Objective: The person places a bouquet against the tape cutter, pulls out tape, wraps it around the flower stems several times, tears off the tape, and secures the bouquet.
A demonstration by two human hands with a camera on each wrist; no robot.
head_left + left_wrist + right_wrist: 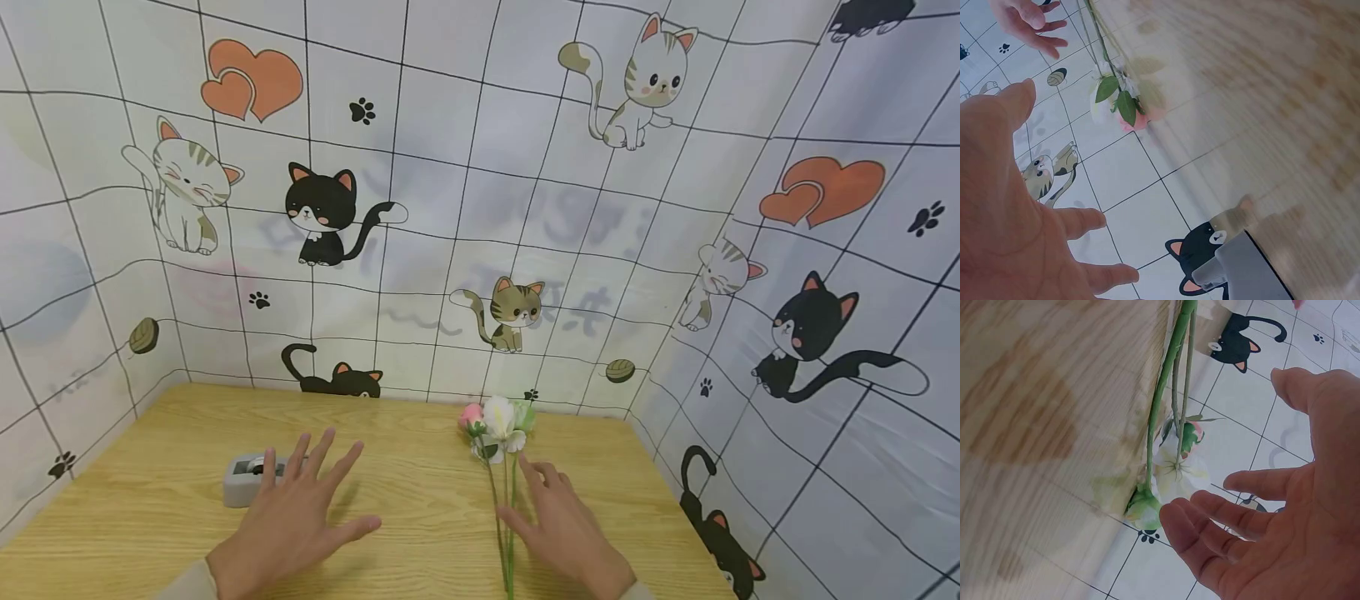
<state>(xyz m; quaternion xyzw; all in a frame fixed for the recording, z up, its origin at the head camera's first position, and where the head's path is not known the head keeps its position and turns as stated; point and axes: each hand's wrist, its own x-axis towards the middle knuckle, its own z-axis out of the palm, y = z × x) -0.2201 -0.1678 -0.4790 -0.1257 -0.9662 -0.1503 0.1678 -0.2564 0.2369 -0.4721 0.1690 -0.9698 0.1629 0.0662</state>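
Head view: the left hand (292, 521) spreads wide, empty, tape dispenser (238, 487) just beyond; right hand (566, 533) hangs loose, empty, beside the flowers (498, 423). Left wrist catches the dispenser past that hand; right wrist, stems (1165, 375) clear of the other.

A wooden table (420, 517) carries a grey tape dispenser (239, 492) on its left and pink, white and green flowers (499, 421) farther right.

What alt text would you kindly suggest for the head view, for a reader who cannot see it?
A person's right hand is close to long-stemmed pink, white and green flowers on a wooden table, while the left hand partly hides a gray tape dispenser. Behind is a white gridded backdrop with cartoon cats.
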